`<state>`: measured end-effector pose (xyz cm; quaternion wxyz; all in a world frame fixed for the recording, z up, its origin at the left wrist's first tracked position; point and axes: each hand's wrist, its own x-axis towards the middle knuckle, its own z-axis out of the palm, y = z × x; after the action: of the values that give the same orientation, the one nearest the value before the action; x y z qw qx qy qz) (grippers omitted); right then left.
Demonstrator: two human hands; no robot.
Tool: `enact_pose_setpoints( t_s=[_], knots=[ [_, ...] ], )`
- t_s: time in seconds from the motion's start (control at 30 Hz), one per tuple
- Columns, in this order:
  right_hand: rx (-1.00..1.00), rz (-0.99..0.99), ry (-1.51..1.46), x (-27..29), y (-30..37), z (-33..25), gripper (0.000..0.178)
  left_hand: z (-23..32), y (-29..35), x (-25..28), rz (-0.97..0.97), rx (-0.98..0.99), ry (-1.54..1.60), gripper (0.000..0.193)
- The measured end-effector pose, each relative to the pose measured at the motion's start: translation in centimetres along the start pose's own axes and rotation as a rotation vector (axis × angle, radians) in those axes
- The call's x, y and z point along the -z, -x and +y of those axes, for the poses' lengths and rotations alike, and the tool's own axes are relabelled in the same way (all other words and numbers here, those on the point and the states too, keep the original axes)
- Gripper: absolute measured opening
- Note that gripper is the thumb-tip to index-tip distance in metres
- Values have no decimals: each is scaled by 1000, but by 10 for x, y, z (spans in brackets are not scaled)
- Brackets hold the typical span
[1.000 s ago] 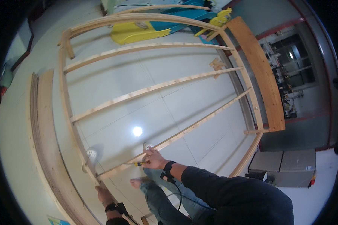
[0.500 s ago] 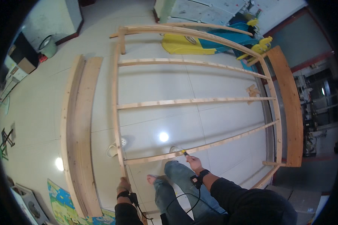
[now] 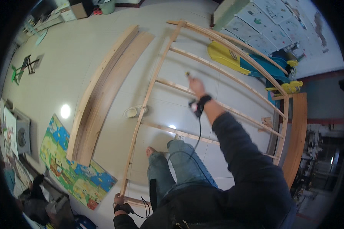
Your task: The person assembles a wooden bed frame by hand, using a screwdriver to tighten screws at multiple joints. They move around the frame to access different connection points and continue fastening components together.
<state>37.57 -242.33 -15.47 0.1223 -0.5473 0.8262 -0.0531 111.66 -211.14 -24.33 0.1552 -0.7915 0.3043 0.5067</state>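
Pale slatted wooden frame (image 3: 149,91), floor-flat

— The frame (image 3: 156,82)?
— Bare pale wood, matt, unpainted, slats and rails alike. The planks (image 3: 103,95) beside it are the same raw timber, grain showing.
— And the floor (image 3: 76,49)?
— Smooth light tile, glossy enough to mirror the lamps.
— The mat (image 3: 74,168)?
— Colourful print, probably foam or plastic; too small to tell.
— Clothing?
— Blue denim jeans (image 3: 179,164), a dark matt cloth sleeve (image 3: 240,152).
— The slide (image 3: 233,61)?
— Shiny yellow and teal plastic.
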Motion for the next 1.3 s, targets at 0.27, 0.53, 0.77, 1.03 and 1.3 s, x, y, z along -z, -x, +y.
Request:
enact_pose_setpoints(
  t_s=[0.27,0.53,0.77,1.03,1.3],
  knots=[
    [204,49,102,58,-100,-23,43,-107,144,-71,326,246,1021,58],
    [932,-1482,-130,-59,170,-119,29,-31,331,-221,321,485,641,74],
    [-244,-1154,-801,-29,73,-59,19,-64,387,-418,70,451,957,52],
    [123,-1027,-355,33,14,-80,33,-54,380,-534,-204,385,945,52],
    [818,-830,-174,-5,59,-302,35,11,344,-286,450,81,523,47]
  ],
)
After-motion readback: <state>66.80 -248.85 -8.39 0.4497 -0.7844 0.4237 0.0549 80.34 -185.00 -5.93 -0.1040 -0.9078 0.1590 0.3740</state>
